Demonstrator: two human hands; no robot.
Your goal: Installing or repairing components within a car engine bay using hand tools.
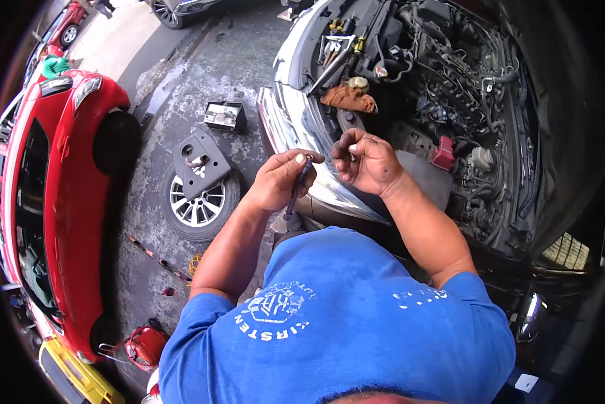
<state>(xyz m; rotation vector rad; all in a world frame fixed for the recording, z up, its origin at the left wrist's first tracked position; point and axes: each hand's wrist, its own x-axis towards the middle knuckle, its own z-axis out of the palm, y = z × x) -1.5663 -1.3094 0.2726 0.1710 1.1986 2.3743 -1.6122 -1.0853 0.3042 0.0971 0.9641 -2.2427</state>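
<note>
My left hand is closed around a slim dark metal hand tool, which hangs downward from the fingers. Its upper end shows between thumb and forefinger; the exact kind is unclear. Just to the right, my right hand has its fingers curled in a pinch. Something tiny may sit at those fingertips, but it is too small to name. The two hands are close together, apart from each other, above the front corner of a car with its engine bay exposed.
An orange-brown rag and several tools lie along the car's front edge. On the floor at left, a dark plastic cover rests on a wheel, near a black box. A red car stands farther left.
</note>
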